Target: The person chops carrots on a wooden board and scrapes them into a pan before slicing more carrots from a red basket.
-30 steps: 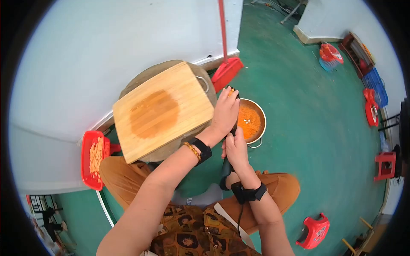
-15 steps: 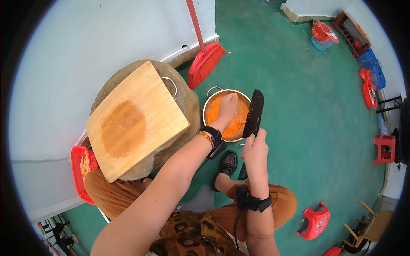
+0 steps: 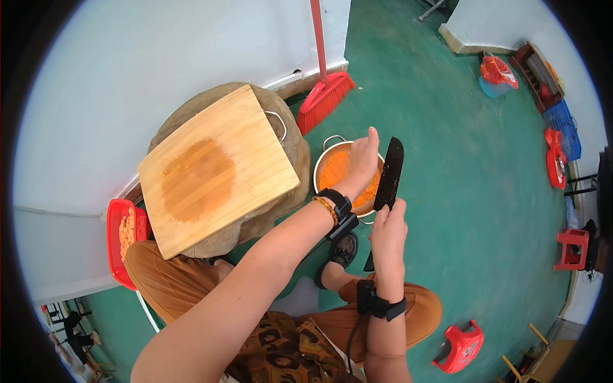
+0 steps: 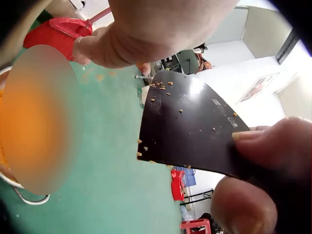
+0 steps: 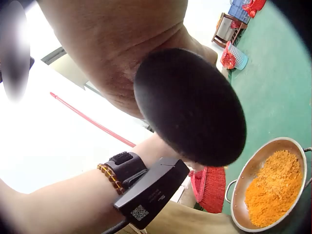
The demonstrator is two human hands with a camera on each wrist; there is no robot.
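Note:
My right hand (image 3: pixel 388 239) grips the handle of a black kitchen knife (image 3: pixel 390 172), its blade pointing up and away. Small orange crumbs cling to the blade in the left wrist view. Its dark rounded handle end (image 5: pixel 190 107) looms large in the right wrist view. My left hand (image 3: pixel 363 159) is over the pot, close to the blade and holding nothing; its fingers are partly hidden. Below it, a two-handled metal pot (image 3: pixel 317 172) stands on the floor with finely chopped orange food (image 5: pixel 275 187) inside.
A wooden cutting board (image 3: pixel 255 127) with a damp patch lies on a round stump-like block (image 3: pixel 297 153) at left. A red basket (image 3: pixel 115 236) of orange pieces stands beside it. A red broom (image 3: pixel 325 99) leans at the wall; a red stool (image 3: pixel 461 348) is at lower right.
At first both hands were together at the knife left of the pot. The knife moved to the pot's right side, and my left hand went over the pot, then rose toward the blade.

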